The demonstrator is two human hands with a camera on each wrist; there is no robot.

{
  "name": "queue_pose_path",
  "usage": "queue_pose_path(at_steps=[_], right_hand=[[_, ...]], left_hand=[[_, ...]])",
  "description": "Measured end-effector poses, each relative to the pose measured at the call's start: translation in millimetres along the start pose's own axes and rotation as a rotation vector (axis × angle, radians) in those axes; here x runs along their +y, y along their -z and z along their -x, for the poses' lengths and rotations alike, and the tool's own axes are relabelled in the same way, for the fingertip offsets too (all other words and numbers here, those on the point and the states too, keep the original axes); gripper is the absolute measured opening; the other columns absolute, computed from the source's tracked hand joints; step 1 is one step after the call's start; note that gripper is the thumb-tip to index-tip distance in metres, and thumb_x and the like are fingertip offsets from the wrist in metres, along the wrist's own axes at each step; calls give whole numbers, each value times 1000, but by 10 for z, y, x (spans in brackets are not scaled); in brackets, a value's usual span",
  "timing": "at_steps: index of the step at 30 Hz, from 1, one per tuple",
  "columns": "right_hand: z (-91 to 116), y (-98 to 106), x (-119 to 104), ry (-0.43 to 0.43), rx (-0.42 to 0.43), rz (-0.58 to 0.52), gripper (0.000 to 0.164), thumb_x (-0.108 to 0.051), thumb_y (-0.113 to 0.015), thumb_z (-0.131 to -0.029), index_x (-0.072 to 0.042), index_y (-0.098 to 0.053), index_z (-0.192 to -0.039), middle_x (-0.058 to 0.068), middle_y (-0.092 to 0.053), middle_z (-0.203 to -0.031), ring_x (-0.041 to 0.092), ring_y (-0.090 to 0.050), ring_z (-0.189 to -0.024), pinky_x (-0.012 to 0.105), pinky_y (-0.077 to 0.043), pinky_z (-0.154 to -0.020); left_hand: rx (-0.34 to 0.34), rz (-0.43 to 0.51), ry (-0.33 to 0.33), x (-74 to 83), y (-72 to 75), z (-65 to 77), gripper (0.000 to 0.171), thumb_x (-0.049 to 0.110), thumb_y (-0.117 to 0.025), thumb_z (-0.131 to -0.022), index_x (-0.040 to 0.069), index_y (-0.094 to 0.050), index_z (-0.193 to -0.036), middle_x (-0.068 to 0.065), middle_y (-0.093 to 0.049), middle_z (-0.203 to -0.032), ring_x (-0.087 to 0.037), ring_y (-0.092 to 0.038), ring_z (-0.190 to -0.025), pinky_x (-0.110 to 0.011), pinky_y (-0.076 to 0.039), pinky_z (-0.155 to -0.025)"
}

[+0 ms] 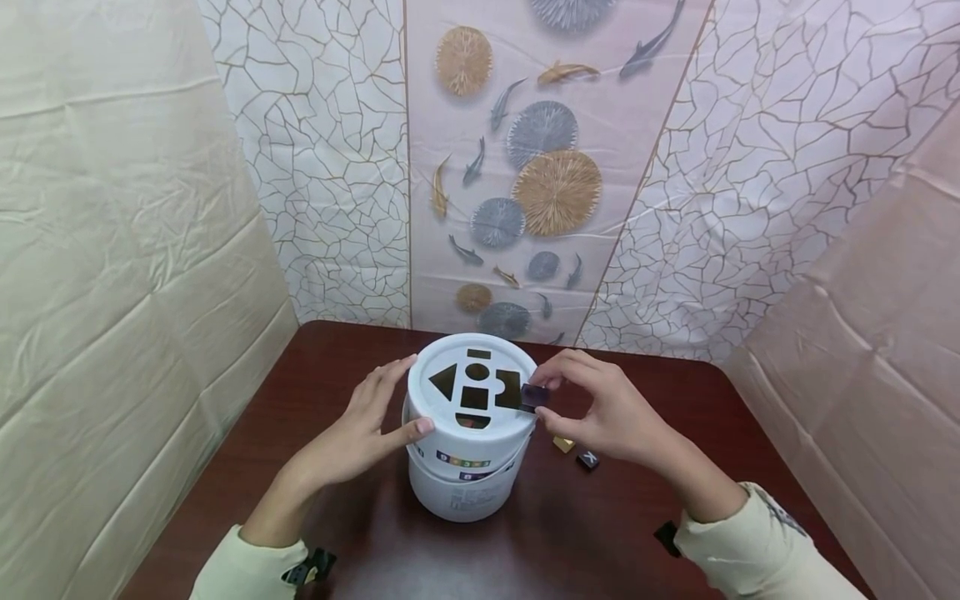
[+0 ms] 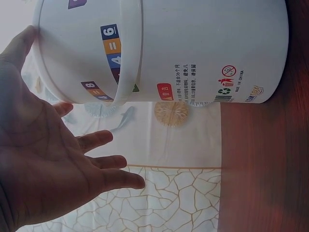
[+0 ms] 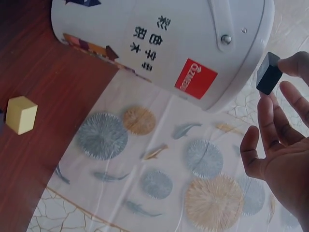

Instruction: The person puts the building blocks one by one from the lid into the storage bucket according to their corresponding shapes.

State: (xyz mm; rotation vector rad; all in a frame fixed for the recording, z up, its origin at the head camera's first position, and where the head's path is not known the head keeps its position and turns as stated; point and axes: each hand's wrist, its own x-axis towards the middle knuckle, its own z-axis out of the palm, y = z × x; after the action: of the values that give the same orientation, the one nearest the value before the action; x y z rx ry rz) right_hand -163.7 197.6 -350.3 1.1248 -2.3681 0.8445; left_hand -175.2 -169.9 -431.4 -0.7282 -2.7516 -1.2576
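Observation:
A white bucket (image 1: 467,492) stands upright, its white lid (image 1: 427,417) cut with several shaped holes, among them a triangle, a circle and a square. At the lid's left side rests my left hand (image 1: 356,429), thumb and fingers spread and touching the rim; the left wrist view shows this hand (image 2: 53,150) with its palm turned up beside the bucket. My right hand (image 1: 607,408) pinches a dark block (image 1: 535,395) between thumb and fingers over the lid's right edge. Seen from the right wrist, the block (image 3: 268,73) is a small dark rectangular piece close to the rim.
On the dark red table (image 1: 360,533), right of the bucket, lie a yellow block (image 1: 564,444) and a black block with a letter K (image 1: 588,459). A white handle (image 2: 130,48) hangs across the bucket's side. Patterned cloth (image 1: 502,167) hangs behind the table.

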Motion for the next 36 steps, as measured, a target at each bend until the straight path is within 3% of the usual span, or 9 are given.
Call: queue_pose_path(at_steps=[6, 15, 22, 28, 36], right_hand=[[-60, -84, -25, 7, 5, 11, 36, -6, -91, -87, -16, -77, -118, -6, -76, -115, 15, -65, -100, 19, -53, -87], [-141, -203, -100, -53, -3, 36, 35, -11, -92, -90, -18, -77, -121, -7, -78, -119, 15, -59, -102, 29, -54, -88], [-238, -293, -142, -65, -20, 19, 33, -12, -90, -92, -19, -76, -121, -6, -77, -114, 17, -59, -100, 28, -56, -71], [-339, -325, -166, -84, -40, 8, 33, -11, -90, -92, -16, -76, -121, -5, -79, -115, 21, -64, -104, 40, -60, -92], [-389, -382, -168, -105, -66, 3, 36, -12, -92, -91, -17, -76, -123, -6, -79, -115, 20, -64, -103, 36, -56, -91]], left_hand=[[1, -1, 0, -8, 1, -3, 96, 62, -72, -102, 42, -14, -176, -13, -21, -181, -46, -17, -167, -86, -33, -120], [-1, 7, -21, -4, 12, -11, 97, 60, -73, -102, 34, -16, -177, -12, -22, -181, -45, -18, -167, -85, -32, -121], [-5, 2, -13, -9, 6, -4, 97, 61, -73, -102, 35, -16, -176, -12, -22, -180, -46, -18, -167, -85, -32, -121], [-26, 2, 18, -3, 34, -14, 98, 64, -72, -101, 38, -15, -176, -9, -23, -180, -45, -15, -167, -87, -31, -121], [-29, 5, 11, -7, 33, -12, 97, 64, -72, -102, 38, -15, -176, -8, -24, -180, -46, -13, -168, -86, -28, -122]])
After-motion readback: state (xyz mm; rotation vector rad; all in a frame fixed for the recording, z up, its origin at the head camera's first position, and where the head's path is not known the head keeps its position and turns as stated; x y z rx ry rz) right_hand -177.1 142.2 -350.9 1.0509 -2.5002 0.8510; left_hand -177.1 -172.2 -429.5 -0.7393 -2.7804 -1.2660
